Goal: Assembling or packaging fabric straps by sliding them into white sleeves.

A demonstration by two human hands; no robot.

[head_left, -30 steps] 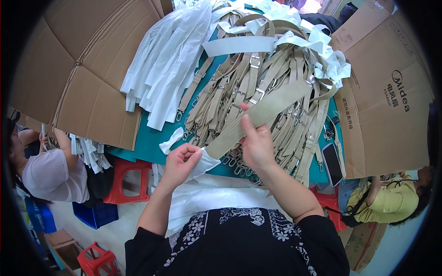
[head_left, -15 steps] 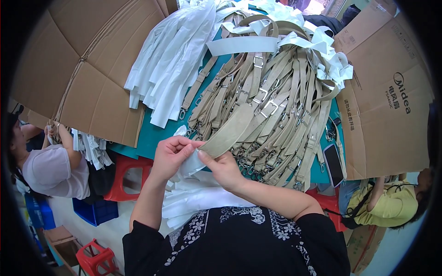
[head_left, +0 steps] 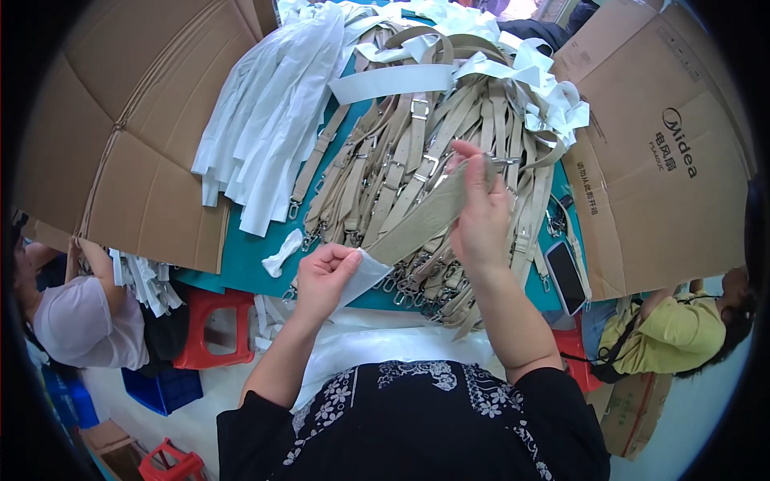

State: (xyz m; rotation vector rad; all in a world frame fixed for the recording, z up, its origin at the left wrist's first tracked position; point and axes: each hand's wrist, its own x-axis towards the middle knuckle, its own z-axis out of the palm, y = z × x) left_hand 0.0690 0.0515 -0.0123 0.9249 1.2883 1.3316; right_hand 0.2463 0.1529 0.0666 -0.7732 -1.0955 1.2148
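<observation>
A beige strap (head_left: 425, 218) slants across the front of the table between my hands. My left hand (head_left: 322, 280) is closed in a pinch on its lower end, where a thin white wrapping strip (head_left: 365, 275) hangs. Higher up on the right, my right hand (head_left: 481, 220) grips the strap, thumb on top, close to a metal buckle (head_left: 504, 161). Beneath and behind lies a big heap of similar beige straps (head_left: 397, 164) with metal buckles and clips. A small bunched white piece (head_left: 282, 252) rests on the green table (head_left: 249, 256), left of my left hand.
Long white strips (head_left: 265, 120) are piled at the back left. Cardboard sheets (head_left: 160, 160) flank the table on the left, with a cardboard panel (head_left: 642, 200) on the right. A phone (head_left: 565, 276) lies at the right edge. Co-workers sit at both sides, near red stools (head_left: 216, 329).
My right hand has slid from the strap's lower end up and right toward the buckle. My left hand still pinches the end, slightly lower. The view has shifted a little.
</observation>
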